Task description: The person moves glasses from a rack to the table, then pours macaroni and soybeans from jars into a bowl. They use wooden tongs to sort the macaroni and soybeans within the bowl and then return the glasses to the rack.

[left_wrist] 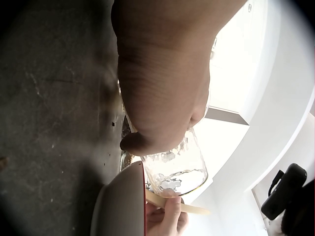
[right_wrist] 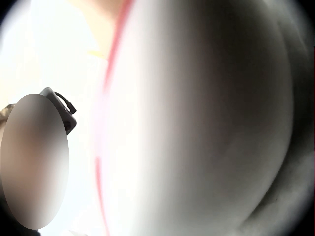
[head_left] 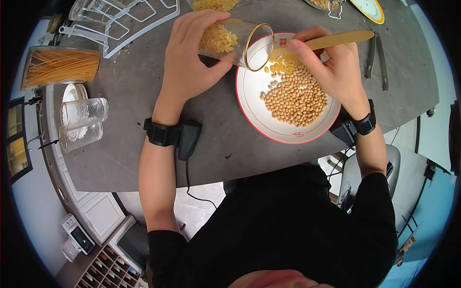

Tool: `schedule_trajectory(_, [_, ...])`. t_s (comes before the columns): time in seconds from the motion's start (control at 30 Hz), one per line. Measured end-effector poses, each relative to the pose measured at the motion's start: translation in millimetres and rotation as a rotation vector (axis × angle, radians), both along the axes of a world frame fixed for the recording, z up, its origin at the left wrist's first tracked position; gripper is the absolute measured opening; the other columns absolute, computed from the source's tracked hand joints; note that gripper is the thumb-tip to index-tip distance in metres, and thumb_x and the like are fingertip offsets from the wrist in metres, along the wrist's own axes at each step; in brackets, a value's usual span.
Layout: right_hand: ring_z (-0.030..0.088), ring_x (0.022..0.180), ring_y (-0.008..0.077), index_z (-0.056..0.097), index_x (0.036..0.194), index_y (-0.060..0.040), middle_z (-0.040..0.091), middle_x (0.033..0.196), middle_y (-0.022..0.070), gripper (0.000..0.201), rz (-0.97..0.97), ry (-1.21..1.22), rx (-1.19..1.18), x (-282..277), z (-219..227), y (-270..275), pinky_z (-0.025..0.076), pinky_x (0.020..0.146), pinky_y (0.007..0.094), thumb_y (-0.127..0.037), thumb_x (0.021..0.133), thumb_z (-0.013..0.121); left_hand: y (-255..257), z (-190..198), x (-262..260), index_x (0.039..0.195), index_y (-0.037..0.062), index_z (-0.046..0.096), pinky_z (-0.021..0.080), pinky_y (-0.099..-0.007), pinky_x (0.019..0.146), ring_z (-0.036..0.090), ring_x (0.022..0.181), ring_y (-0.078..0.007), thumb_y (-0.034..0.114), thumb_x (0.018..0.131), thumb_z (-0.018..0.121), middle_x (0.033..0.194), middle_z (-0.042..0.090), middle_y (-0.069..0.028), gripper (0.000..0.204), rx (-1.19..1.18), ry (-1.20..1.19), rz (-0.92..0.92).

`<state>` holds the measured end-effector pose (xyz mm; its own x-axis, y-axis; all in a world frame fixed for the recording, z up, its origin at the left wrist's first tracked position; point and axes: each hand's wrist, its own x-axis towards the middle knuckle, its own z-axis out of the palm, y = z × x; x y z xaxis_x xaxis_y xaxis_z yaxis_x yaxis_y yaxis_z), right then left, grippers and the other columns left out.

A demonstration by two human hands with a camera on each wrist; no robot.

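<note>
My left hand [head_left: 194, 53] grips a clear glass jar [head_left: 244, 30] with a gold rim, tipped on its side with its mouth over the bowl. Small yellow pasta pieces [head_left: 220, 39] lie inside the jar. In my right hand [head_left: 331, 67] is a flat-handled wooden utensil [head_left: 343, 40], pinched between thumb and fingers; its working end is mostly hidden near the jar's mouth. Below, a white bowl [head_left: 249, 96] with a red rim contains many soybeans [head_left: 295, 101] and some yellow pasta [head_left: 286, 63] at its far side. The left wrist view shows the jar [left_wrist: 177, 169] above the bowl's edge [left_wrist: 120, 201].
At the left stand a jar of spaghetti [head_left: 62, 67] and glass jars of white powder [head_left: 79, 122]. A white wire rack [head_left: 117, 41] is at the back left. Dark metal tongs [head_left: 377, 62] lie right of the bowl, and a yellow-rimmed plate [head_left: 370, 10] sits behind.
</note>
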<state>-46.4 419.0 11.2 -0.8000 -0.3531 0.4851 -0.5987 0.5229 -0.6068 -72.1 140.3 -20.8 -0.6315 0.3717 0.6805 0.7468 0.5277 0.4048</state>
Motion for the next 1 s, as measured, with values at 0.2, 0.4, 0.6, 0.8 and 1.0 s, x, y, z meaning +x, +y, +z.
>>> schedule_trajectory(0.2, [0.061, 0.051, 0.013, 0.074, 0.094, -0.0004, 0.066, 0.064, 0.0061, 0.025, -0.02, -0.01, 0.036, 1.4, 2.5, 0.4, 0.045, 0.049, 0.0258, -0.025, 0.096, 0.075, 0.4, -0.3, 0.8, 0.126, 0.0135, 0.064, 0.051, -0.0402, 0.096, 0.06, 0.115, -0.03, 0.01, 0.066, 0.081, 0.124, 0.066, -0.0057, 0.063, 0.008, -0.003, -0.004])
schedule_trajectory(0.4, [0.06, 0.051, 0.0124, 0.074, 0.092, -0.0018, 0.065, 0.062, 0.006, 0.026, 0.0, -0.019, 0.017, 3.7, 3.3, -3.2, 0.045, 0.049, 0.0264, -0.028, 0.094, 0.077, 0.9, -0.1, -0.1, 0.126, 0.0137, 0.065, 0.051, -0.0398, 0.096, 0.06, 0.114, -0.0297, 0.009, 0.066, 0.081, 0.123, 0.066, -0.0054, 0.062, 0.009, 0.005, -0.002])
schedule_trajectory(0.6, [0.06, 0.053, 0.016, 0.073, 0.082, -0.0025, 0.069, 0.073, 0.0025, 0.025, 0.076, -0.026, 0.046, 8.0, 6.3, -6.2, 0.045, 0.05, 0.0288, -0.025, 0.092, 0.078, 0.6, -0.6, 0.0, 0.126, 0.0137, 0.065, 0.051, -0.0399, 0.096, 0.06, 0.114, -0.0296, 0.01, 0.065, 0.081, 0.123, 0.067, -0.0054, 0.063, 0.008, 0.0, 0.004])
schedule_trajectory(0.8, [0.062, 0.058, 0.0239, 0.071, 0.077, -0.0044, 0.069, 0.079, 0.0022, 0.019, 0.161, 0.128, 0.113, 6.4, 6.6, -4.4, 0.048, 0.053, 0.0341, -0.017, 0.089, 0.077, 0.6, -0.3, 0.2, 0.126, 0.0134, 0.065, 0.051, -0.04, 0.096, 0.06, 0.114, -0.0297, 0.01, 0.065, 0.081, 0.123, 0.067, -0.0054, 0.063, 0.003, -0.002, 0.0])
schedule_trajectory(1.0, [0.062, 0.059, 0.0252, 0.07, 0.076, -0.0046, 0.069, 0.078, 0.003, 0.018, 0.171, 0.138, 0.135, 5.8, 7.0, -3.0, 0.048, 0.054, 0.0345, -0.016, 0.088, 0.078, 0.6, 0.7, -0.1, 0.126, 0.0134, 0.064, 0.051, -0.0405, 0.097, 0.06, 0.115, -0.0297, 0.01, 0.066, 0.082, 0.123, 0.067, -0.0054, 0.063, -0.003, 0.004, 0.001])
